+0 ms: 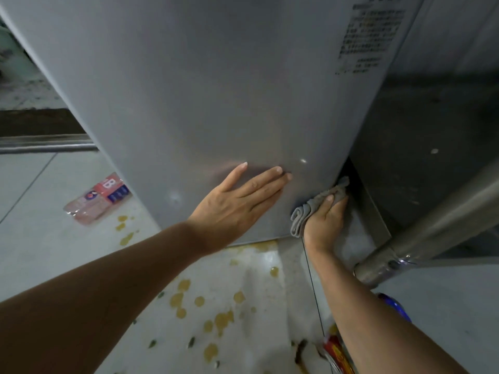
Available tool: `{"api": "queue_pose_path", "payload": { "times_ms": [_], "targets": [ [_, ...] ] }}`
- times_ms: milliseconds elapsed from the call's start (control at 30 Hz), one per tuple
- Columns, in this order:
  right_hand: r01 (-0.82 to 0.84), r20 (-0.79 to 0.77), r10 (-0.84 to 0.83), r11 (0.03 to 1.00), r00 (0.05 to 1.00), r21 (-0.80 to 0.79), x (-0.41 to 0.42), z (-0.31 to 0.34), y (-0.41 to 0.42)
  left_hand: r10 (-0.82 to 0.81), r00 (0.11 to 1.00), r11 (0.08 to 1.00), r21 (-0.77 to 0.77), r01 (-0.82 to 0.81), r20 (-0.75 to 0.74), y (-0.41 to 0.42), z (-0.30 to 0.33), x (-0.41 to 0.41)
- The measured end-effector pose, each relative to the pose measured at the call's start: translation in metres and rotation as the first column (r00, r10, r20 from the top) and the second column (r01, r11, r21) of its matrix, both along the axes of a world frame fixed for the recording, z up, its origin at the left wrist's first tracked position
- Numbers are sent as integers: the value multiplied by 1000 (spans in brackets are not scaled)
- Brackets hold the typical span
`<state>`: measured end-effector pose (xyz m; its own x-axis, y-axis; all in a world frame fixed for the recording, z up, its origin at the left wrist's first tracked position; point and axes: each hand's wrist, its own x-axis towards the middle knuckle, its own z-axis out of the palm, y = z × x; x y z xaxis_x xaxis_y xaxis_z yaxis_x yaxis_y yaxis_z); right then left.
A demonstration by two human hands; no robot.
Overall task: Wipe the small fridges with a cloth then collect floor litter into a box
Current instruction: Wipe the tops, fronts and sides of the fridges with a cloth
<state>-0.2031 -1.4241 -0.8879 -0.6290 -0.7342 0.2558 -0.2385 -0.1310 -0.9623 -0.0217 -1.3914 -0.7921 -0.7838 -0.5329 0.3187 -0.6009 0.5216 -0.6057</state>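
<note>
1. Grey fridge (pixel 210 90) fills the upper frame, side panel facing the camera; printed label text at 1 o'clock on the panel, too blurred to read.
2. Left hand (pixel 237 203) lies flat on the lower part of the panel, fingers straight and together, thumb spread, pointing toward 2 o'clock. Nothing held.
3. Right hand (pixel 325 222) is curled round a folded grey cloth (pixel 313 209), thumb on top of it, at the fridge's lower right corner.
4. Cloth sits at 11 o'clock from the right hand's middle, bunched between the hand and the fridge edge; its upper tip pokes into the dark gap between the fridge and the grey cabinet wall (pixel 421 136) at 3 o'clock. Folded end hangs out at the 9 o'clock side of the hand.
5. Cloth is just beside the left hand's fingertips, at their 4 o'clock, not touching them.
6. Metal pole (pixel 437 225) runs diagonally at 4 o'clock, foot on the floor (pixel 40 238) near the right wrist.
7. Floor litter: crumpled pink plastic wrapper (pixel 100 198) at 9 o'clock beside the fridge; red-yellow packet (pixel 336 352) at 5 o'clock, partly hidden by the right forearm; blue thing (pixel 394 306) behind that arm, unclear.
8. Yellowish stains (pixel 199 300) scattered on the floor at 6 o'clock.
</note>
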Motion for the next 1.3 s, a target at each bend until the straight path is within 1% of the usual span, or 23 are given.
{"api": "queue_pose_path", "payload": {
  "times_ms": [133,233,367,433,467,533,567,700,767,867,967,1000,1067,1133,1200,1233,1300],
  "targets": [
    [-53,16,52,997,999,64,-4,-23,2,11,1000,1000,18,-12,25,5,-14,3],
    [-40,-57,47,991,997,128,-7,-33,6,29,999,998,57,-30,28,7,-18,2],
    [13,-154,28,966,988,258,-8,-39,8,56,997,994,92,-61,55,14,-21,7],
    [21,-153,32,941,988,337,-10,-38,5,64,996,990,118,-72,63,19,-21,12],
    [13,-156,56,912,986,410,-14,-39,1,65,996,988,136,-74,67,23,-22,15],
    [-5,-188,144,808,972,589,-19,-41,-4,81,994,981,173,-93,75,29,-22,21],
    [-6,-199,178,761,964,648,-22,-40,-8,94,992,975,193,-108,80,32,-22,23],
    [27,-217,213,649,953,760,-23,-26,-16,166,975,937,286,-202,145,42,-17,27],
    [49,-257,282,581,924,813,-25,-20,-12,203,966,907,341,-247,160,45,-16,28],
    [39,-275,368,536,888,843,-24,-15,1,245,955,864,409,-293,168,49,-21,30],
    [33,-301,428,530,852,847,-17,-9,19,291,946,831,453,-323,141,58,-20,35],
    [29,-311,429,548,848,836,-13,-6,27,303,944,824,463,-328,128,62,-19,37],
    [-3,-303,391,617,869,787,-8,1,44,340,934,807,475,-350,111,71,-16,43],
    [-71,-228,330,693,916,717,-6,7,56,380,918,786,483,-387,118,81,-13,50],
    [-120,-143,289,728,947,675,-6,16,63,420,902,767,493,-410,98,91,-8,58],
    [-126,-110,268,727,957,675,-6,21,64,438,895,760,498,-418,82,96,-5,61],
    [-145,-29,235,687,972,712,-7,29,63,464,884,750,507,-425,54,105,2,69]
  ]
}}
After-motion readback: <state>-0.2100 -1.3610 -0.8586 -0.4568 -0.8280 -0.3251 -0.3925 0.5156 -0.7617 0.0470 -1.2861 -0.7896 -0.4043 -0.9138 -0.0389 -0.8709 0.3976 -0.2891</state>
